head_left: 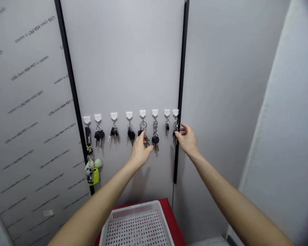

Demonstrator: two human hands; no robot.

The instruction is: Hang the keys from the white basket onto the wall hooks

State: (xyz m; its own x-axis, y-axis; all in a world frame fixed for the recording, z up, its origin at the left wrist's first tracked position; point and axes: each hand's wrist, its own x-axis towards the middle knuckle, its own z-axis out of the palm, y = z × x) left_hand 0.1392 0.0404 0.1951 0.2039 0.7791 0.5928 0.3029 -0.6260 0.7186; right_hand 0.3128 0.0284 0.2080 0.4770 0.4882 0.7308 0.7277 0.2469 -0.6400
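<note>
White plastic hooks (142, 113) line the grey wall (123, 61); the left hand (140, 152) seems pinched on the black-headed key bunch (143, 134) under the fifth, while the right hand (188, 139), fingers loosely apart, touches the keys (175, 130) on the last. Tugging sideways could peel a stuck-on hook away, or drop the bunch beside the white basket (137, 223) below.

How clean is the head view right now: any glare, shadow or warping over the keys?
Head view: soft, even light, no glare on the grey panel; faint shadows below the left hand and right hand; wide-lens warping bows the black strips and slants the walls; the key bunches are small with little detail; the top right corner darkens and blurs.
</note>
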